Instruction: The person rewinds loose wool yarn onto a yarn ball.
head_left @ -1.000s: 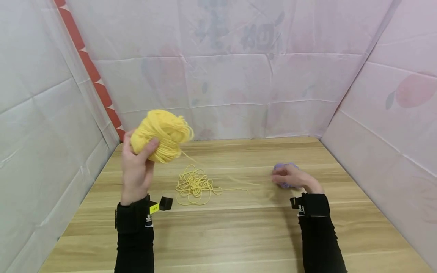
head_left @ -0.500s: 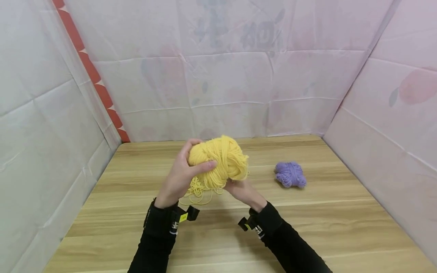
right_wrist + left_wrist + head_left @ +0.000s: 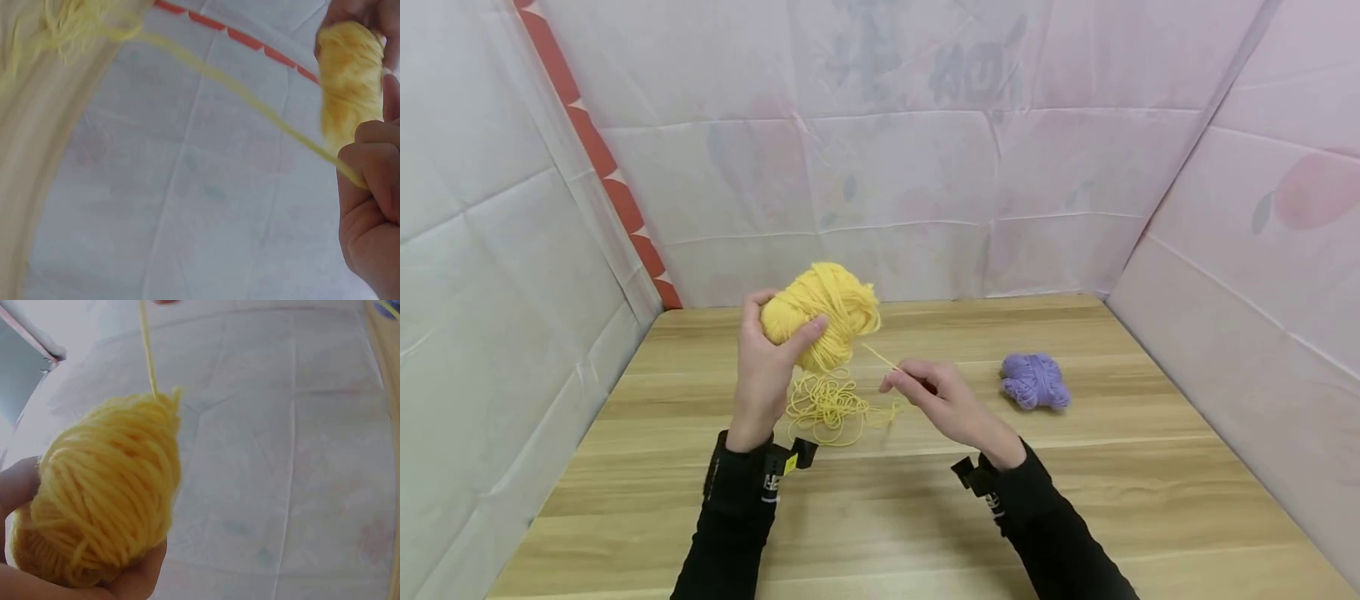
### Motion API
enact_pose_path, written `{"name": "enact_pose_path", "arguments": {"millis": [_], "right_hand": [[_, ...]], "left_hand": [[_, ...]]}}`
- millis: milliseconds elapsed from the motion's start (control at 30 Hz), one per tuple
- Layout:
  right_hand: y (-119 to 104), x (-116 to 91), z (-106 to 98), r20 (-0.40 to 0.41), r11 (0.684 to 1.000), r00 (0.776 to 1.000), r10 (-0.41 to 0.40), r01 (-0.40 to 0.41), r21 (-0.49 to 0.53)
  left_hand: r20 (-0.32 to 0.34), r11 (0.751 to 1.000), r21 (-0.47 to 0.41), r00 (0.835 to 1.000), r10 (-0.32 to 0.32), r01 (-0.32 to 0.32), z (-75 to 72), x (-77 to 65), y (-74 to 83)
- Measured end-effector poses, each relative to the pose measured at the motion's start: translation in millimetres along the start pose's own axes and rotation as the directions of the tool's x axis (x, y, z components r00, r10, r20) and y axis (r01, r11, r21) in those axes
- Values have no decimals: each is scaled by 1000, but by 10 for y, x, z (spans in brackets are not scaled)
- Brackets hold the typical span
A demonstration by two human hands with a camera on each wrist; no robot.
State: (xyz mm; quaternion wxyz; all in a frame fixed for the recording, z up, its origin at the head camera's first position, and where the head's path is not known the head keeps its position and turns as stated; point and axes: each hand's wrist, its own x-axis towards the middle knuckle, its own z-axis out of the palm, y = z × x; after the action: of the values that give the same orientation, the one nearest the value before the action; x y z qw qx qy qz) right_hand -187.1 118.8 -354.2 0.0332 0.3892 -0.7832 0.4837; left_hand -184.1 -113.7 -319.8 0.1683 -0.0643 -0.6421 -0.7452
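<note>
My left hand (image 3: 763, 367) grips a yellow ball of yarn (image 3: 823, 317) and holds it above the table, thumb across its near side. From the ball's right end a yellow strand (image 3: 880, 357) runs to my right hand (image 3: 951, 404), which pinches it between curled fingers. Beneath the ball, a loose tangle of yellow yarn (image 3: 827, 407) lies on the table. In the right wrist view, the strand (image 3: 250, 100) stretches from my curled fingers back toward that tangle. The left wrist view shows the ball (image 3: 112, 487) close up, fingers wrapped round its lower part.
A small purple ball of yarn (image 3: 1036, 382) lies on the wooden table (image 3: 880, 533), right of my right hand. Pale printed cloth sheets (image 3: 895, 175) hang behind the table and at both sides. A red scalloped strip (image 3: 598, 150) runs down the left corner.
My right hand has come from the purple yarn over to the yellow ball, then drawn back right with a strand. The yellow ball moved right and lower, then back left and up.
</note>
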Motion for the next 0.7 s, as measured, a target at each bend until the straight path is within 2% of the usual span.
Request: {"name": "enact_pose_path", "arguments": {"millis": [100, 167, 200, 267, 300, 367, 400, 467, 567, 667, 700], "right_hand": [[-74, -38, -80, -8, 998, 999, -51, 50, -46], [-117, -66, -135, -20, 997, 998, -61, 60, -53], [-135, -80, -164, -28, 997, 998, -63, 62, -55], [-166, -103, -218, -48, 997, 997, -63, 61, -45], [-175, -114, -244, -61, 997, 996, -61, 59, -41], [-178, -128, -295, -84, 997, 993, -77, 74, -31], [-177, -133, -318, -97, 996, 991, -91, 88, -27], [-168, -138, -356, -114, 993, 986, -121, 120, -13], [-149, -136, -382, -133, 986, 977, -166, 168, 9], [-131, -121, -367, -142, 981, 972, -187, 193, 35], [-123, -115, -356, -145, 980, 972, -187, 195, 43]], "left_hand": [[54, 987, 158, 998, 23, -31, 22, 2, -35], [138, 956, 280, 989, 53, -90, 41, -4, -59], [191, 934, 333, 979, 70, -131, 51, -8, -73], [307, 889, 403, 947, 94, -219, 67, -19, -96], [364, 863, 429, 925, 105, -267, 73, -24, -105], [477, 831, 438, 872, 109, -344, 83, -36, -119], [527, 819, 437, 844, 103, -372, 83, -43, -122], [619, 812, 412, 781, 82, -412, 84, -55, -120], [736, 845, 328, 675, 53, -423, 85, -69, -111], [815, 895, 231, 578, 35, -380, 88, -81, -97], [833, 913, 200, 552, 33, -357, 91, -87, -90]]}}
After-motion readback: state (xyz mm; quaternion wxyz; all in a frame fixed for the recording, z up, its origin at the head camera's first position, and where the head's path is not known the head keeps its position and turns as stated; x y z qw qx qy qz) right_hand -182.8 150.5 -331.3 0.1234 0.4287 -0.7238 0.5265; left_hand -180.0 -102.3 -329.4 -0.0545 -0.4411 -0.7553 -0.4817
